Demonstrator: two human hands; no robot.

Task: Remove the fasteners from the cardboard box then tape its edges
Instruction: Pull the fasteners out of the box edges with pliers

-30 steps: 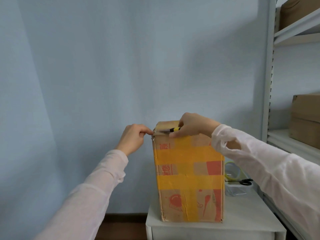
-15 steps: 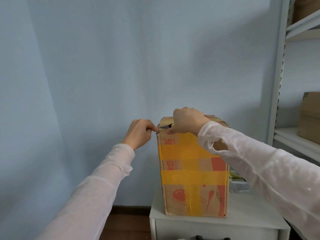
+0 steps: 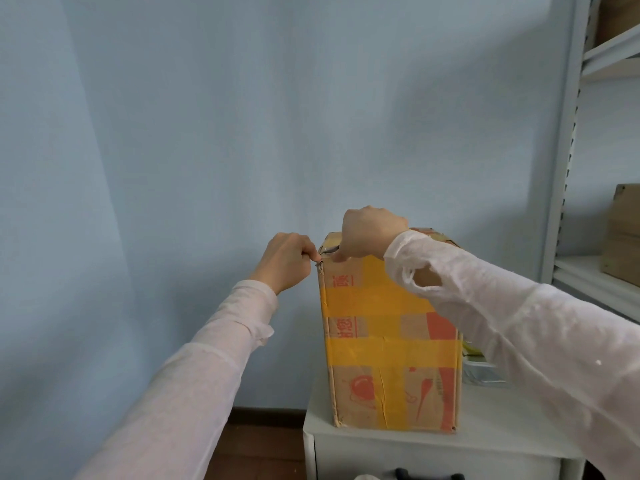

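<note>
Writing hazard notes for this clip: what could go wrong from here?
1. The right hand holds a metal tool pointed at the left hand, which pinches what looks like a fastener at the box corner. A slip could jab those fingers.
2. The tall cardboard box stands near the cabinet's left edge. Prying at its top could tip it off.

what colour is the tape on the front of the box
Yellow tape in wide bands across the cardboard box, seen in the head view.
</note>
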